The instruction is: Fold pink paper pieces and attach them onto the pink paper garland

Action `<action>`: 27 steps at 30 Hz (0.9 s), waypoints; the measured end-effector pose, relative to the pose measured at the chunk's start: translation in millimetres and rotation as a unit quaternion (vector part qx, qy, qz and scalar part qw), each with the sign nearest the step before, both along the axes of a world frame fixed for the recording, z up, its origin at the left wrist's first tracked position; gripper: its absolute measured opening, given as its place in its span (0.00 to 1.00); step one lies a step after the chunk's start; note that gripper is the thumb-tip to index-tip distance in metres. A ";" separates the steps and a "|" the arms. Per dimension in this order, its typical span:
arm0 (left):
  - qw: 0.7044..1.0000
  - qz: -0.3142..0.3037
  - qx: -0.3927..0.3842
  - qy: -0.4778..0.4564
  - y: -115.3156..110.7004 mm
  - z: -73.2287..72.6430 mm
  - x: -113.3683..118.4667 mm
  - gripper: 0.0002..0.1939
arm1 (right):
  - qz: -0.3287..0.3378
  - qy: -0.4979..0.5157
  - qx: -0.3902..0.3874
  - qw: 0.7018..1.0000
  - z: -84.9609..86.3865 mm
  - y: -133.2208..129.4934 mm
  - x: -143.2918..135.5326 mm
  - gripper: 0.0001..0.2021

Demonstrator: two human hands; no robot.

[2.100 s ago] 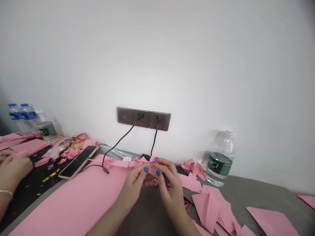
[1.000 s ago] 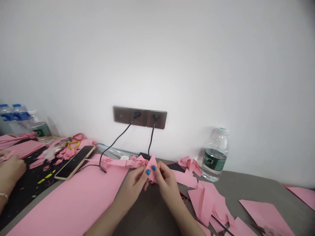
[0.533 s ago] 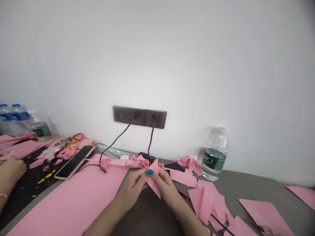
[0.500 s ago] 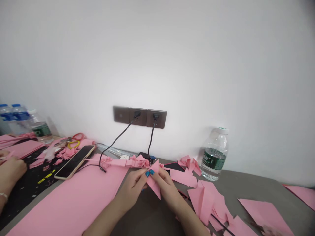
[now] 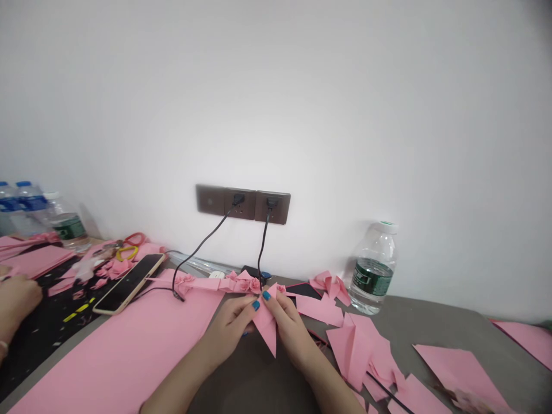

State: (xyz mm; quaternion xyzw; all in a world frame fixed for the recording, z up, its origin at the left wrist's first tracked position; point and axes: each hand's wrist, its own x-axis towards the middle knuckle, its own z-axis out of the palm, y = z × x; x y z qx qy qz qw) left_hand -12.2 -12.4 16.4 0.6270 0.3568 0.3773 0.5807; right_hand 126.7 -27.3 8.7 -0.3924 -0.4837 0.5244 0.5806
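Observation:
Between my hands is a small folded piece of pink paper (image 5: 268, 332), with one pointed end hanging down toward me. My left hand (image 5: 236, 323) pinches its left side, thumb on the front face. On the other side my right hand (image 5: 288, 322) grips it, thumb near the upper part and fingers behind the paper. Both thumbs, with blue nails, lie close together. The fingers behind the paper are mostly hidden. Just beyond my hands lie small pink paper roses (image 5: 245, 284). A large pink sheet (image 5: 125, 351) spreads out to the left of my left arm.
A phone (image 5: 129, 284) lies left, near scissors (image 5: 127, 252) and paper scraps. A co-worker's hand (image 5: 19, 299) is at the far left. Folded pink pieces (image 5: 360, 351) and a water bottle (image 5: 373, 270) stand right. Two cords run from the wall sockets (image 5: 241, 204).
My thumbs have moved slightly apart on the folded paper, and its lower point has swung a little left and down. The whole view has shifted slightly.

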 end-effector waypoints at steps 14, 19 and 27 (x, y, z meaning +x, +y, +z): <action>0.990 0.069 -0.084 -0.093 9.7 -1.0 3.0 0.23 | -0.220 -0.129 0.211 0.944 1.9 8.4 7.4 0.09; 0.962 0.021 -0.200 -0.186 4.2 4.7 4.2 0.23 | -0.235 -0.269 0.321 0.877 0.8 2.8 4.4 0.09; 0.974 0.065 -0.123 -0.178 9.9 10.2 -2.1 0.15 | -0.194 -0.363 0.318 0.854 -3.8 5.8 2.9 0.09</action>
